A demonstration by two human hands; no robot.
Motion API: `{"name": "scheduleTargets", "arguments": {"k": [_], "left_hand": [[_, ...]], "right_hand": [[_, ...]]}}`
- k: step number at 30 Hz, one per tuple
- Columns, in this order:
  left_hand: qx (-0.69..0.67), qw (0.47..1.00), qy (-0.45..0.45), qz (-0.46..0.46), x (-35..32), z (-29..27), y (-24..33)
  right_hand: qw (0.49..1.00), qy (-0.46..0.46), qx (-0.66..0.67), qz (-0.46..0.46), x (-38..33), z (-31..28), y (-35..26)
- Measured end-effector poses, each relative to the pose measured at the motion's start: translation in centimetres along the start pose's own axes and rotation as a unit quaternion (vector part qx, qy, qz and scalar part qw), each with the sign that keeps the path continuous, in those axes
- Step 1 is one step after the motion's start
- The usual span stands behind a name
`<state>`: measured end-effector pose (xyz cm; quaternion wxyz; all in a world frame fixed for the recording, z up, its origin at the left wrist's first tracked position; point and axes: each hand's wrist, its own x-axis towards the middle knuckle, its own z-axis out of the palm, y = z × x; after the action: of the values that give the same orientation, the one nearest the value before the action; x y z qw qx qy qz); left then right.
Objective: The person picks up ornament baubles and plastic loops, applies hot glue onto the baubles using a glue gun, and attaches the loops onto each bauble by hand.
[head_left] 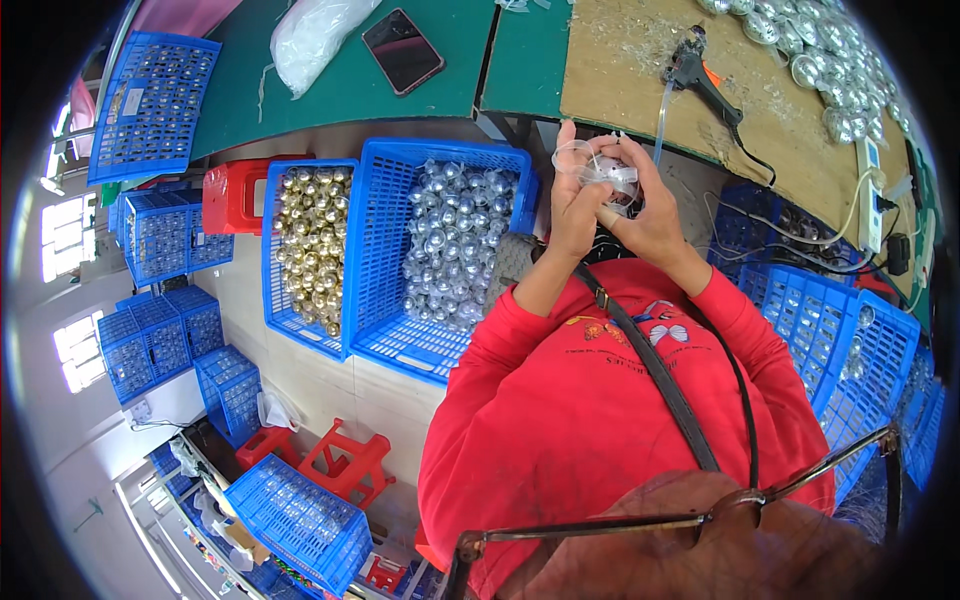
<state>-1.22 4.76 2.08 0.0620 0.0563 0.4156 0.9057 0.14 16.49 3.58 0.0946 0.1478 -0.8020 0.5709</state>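
In front of my chest, near the table edge, I hold a shiny silver ball ornament [620, 182] with pale translucent ribbon around it. My left hand [573, 205] grips it from the left, thumb pressed on its front and index finger pointing up. My right hand [648, 215] curls around its right side, fingers over the top. A loop of clear ribbon [572, 153] sticks out beside my left fingers. On the brown board just beyond lies a black glue gun [700, 82] with a clear glue stick in it.
Silver balls [790, 40] pile up at the far right, near a white power strip [869, 195] with cables. A phone [403, 50] and a plastic bag [315, 45] lie on the green table. To my left stand blue crates of gold balls [313, 245] and silver balls [455, 245], beside a red stool [232, 197].
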Motion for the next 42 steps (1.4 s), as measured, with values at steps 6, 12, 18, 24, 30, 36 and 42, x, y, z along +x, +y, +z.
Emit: {"name": "scheduleTargets", "arguments": {"k": [6,12,18,24,30,36,42], "left_hand": [[-0.007,0.999,0.050,0.015,0.1,0.8,-0.7],[-0.128,0.990,0.040,-0.039,0.3,0.5,-0.3],[-0.046,0.998,0.030,-0.029,-0.1,0.4,-0.9],[-0.025,0.998,0.061,-0.025,-0.7,0.2,-1.3],[-0.039,0.996,0.078,-0.011,-1.4,-0.4,-1.2],[-0.072,0.997,0.021,-0.006,-2.3,-0.6,-0.9],[0.041,0.992,0.100,-0.068,-3.3,-4.5,-1.2]], "right_hand": [[0.999,0.022,0.030,-0.027,0.4,0.2,0.7],[0.993,0.012,0.069,0.096,-0.1,-0.1,1.5],[0.994,0.010,0.070,0.085,-0.6,0.1,1.8],[0.996,0.005,0.072,0.054,-1.0,0.4,1.5],[0.998,0.005,0.055,0.038,-1.3,1.0,0.8],[0.996,-0.021,0.051,0.074,-1.4,0.4,0.0],[0.993,-0.115,-0.039,0.009,-2.1,-0.3,-0.4]]}}
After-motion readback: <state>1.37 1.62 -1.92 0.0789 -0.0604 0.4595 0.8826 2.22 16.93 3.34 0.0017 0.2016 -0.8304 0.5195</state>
